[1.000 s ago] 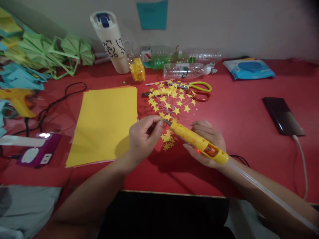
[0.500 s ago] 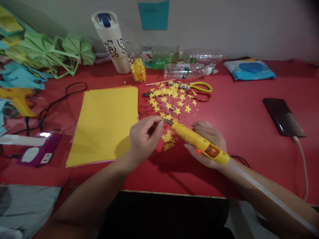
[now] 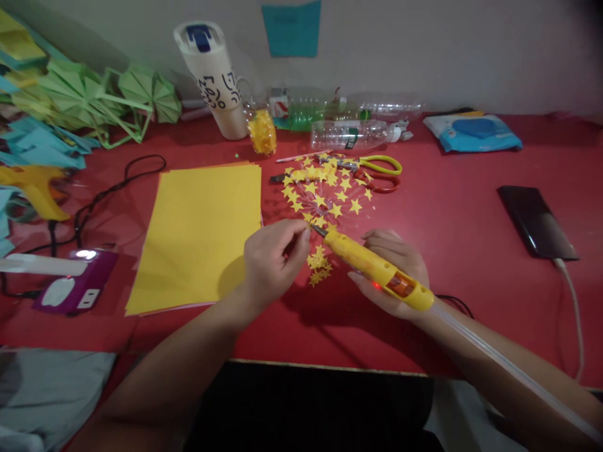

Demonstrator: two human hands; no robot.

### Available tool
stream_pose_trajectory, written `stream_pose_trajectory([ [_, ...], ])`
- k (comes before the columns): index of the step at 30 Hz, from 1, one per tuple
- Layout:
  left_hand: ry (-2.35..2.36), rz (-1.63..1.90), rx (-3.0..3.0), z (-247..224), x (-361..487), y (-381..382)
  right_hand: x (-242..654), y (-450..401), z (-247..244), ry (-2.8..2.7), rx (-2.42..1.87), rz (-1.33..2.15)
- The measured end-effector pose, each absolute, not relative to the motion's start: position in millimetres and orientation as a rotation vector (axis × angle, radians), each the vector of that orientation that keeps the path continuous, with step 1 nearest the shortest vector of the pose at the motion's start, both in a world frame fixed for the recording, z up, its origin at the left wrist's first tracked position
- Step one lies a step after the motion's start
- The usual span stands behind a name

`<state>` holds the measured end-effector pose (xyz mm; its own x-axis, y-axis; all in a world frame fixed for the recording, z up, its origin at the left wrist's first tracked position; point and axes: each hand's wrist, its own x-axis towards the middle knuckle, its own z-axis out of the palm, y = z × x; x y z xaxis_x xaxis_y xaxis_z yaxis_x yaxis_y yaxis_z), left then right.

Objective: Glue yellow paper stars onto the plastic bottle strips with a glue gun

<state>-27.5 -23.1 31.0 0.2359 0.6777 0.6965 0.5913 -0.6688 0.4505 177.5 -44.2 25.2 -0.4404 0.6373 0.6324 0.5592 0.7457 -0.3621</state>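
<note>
My right hand (image 3: 398, 267) is wrapped round a yellow hot glue gun (image 3: 377, 267), with a long clear glue stick (image 3: 509, 370) running out of its back end. The metal nozzle points left and up, at the fingertips of my left hand (image 3: 276, 257). Those fingers pinch a small yellow paper star (image 3: 309, 224), mostly hidden by the thumb and forefinger. Just below lies a small pile of yellow paper stars (image 3: 319, 267). Beyond my hands, many yellow stars sit on the ends of thin clear strips (image 3: 320, 201) that fan out over the red table.
A stack of yellow paper (image 3: 198, 238) lies left of my hands. Scissors (image 3: 384, 166) rest behind the stars, with plastic bottles (image 3: 348, 134) and a white tumbler (image 3: 217, 81) at the back. A phone (image 3: 534, 220) lies right; a purple power strip (image 3: 75, 282) and a second glue gun (image 3: 38, 188) left.
Almost nothing differs. The nozzle stays close to the star in my left fingertips, and both hands hold the same place.
</note>
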Motion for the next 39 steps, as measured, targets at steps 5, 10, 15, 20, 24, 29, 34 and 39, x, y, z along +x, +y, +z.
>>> stream_pose_trajectory([
  [5,1.219,1.428,2.488,37,-31,-23,178,-46,29,-2.114,-0.947,0.087],
  [10,0.985,1.007,1.560,41,-21,-30,176,-48,31,-1.928,-1.072,0.132],
  [15,0.828,0.677,0.894,36,-7,-33,177,-49,28,-1.963,-1.014,0.207],
  [20,0.791,0.565,0.800,32,-5,-35,178,-52,21,-1.973,-0.950,0.218],
  [24,0.784,0.566,0.809,28,-5,-35,178,-53,19,-2.006,-0.905,0.189],
  [29,0.899,0.732,1.185,24,-2,-38,178,-53,29,-1.895,-1.049,0.148],
  [34,1.077,0.725,1.505,15,1,-49,179,-46,36,-1.792,-1.228,0.171],
  [39,0.973,0.666,1.605,7,5,-52,182,-37,30,-1.858,-1.218,0.232],
])
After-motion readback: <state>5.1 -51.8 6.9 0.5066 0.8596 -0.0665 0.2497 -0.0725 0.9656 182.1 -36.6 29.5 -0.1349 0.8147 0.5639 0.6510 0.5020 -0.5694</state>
